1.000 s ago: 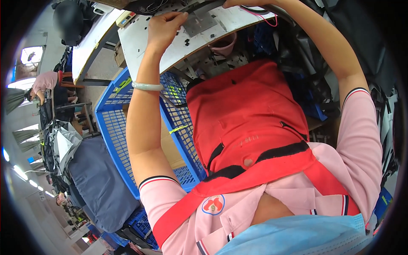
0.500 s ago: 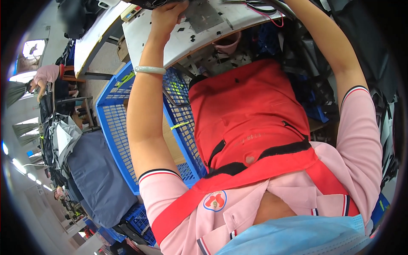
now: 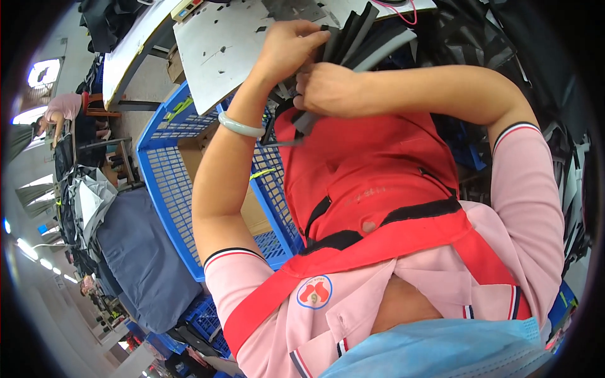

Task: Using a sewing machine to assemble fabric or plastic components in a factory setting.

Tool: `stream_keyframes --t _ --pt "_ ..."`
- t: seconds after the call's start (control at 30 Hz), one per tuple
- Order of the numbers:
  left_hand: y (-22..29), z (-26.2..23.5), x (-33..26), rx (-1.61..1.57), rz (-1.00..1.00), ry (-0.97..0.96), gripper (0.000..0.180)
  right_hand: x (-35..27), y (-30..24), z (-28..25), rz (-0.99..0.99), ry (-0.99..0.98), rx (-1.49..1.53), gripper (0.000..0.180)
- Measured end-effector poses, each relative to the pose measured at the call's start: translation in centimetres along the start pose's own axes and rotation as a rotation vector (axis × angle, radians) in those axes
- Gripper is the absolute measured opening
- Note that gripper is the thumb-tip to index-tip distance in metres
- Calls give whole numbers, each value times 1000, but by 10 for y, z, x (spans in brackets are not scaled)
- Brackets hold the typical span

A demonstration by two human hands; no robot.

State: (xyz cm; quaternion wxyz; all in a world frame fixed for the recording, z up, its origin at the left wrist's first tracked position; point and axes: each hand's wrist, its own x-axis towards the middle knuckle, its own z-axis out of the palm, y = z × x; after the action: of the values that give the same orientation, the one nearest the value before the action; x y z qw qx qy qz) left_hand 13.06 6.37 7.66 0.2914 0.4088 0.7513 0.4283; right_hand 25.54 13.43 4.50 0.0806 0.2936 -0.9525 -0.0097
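Pulling back from the grey work plate (image 3: 233, 44), both hands now grip 1 bundle of dark strips (image 3: 353, 38): left hand (image 3: 287, 47) closed on top, right hand (image 3: 324, 88) pinching below.

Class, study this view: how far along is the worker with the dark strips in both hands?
Done: a bundle of dark strips is gathered off the grey worktable. In hand: the left hand grips the bundle while the right hand pinches its lower ends. Left: the strips are not yet set down anywhere; the blue crate holds only cardboard.
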Motion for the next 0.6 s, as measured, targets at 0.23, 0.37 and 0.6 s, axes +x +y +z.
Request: stream_keyframes --t 0.23,0.37,0.6 --pt "-51 -12 -56 -350 -294 -320 40 -40 75 -47 499 -184 339 47" --pt "-21 -32 -52 -206 -181 -236 33 -78 109 -62 346 44 647 49" --pt "7 -62 -31 -154 -26 -37 29 -60 131 -131 672 -79 696 42"
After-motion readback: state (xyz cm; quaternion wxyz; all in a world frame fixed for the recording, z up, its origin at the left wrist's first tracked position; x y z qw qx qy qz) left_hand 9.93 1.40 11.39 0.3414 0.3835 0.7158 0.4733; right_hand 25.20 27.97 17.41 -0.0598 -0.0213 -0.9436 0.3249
